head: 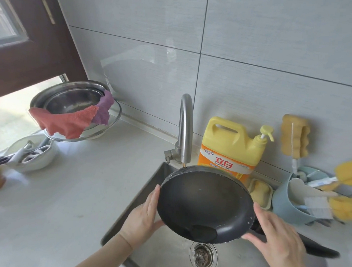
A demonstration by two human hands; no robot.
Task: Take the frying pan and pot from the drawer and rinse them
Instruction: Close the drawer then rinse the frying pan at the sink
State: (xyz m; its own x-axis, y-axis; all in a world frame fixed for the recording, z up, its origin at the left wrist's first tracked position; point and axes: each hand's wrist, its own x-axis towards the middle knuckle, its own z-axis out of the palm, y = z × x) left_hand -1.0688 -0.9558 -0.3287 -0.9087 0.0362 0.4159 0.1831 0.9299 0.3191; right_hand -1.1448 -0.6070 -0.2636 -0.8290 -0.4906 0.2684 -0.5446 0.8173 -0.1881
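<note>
Two hands tilt the pan (204,203) over the sink (148,192), lower centre.
Left hand (142,216) and right hand (277,236) press straight fingers against its rim; wet, stiff, likely slippery, so the handle (315,247) looks safer.

Frying pan (204,203) fills the sink (148,184) w/ faucet (185,129) touching its far rim. Detergent jug (231,148) + soap dish (261,192) crowd the far right; counter (78,189) left of sink lies open.

pan (204,203): black frying pan, wet, droplets on the rim
pose: tilted, inside facing up
spot: over the sink (148,192), right under the faucet (185,129)
</note>
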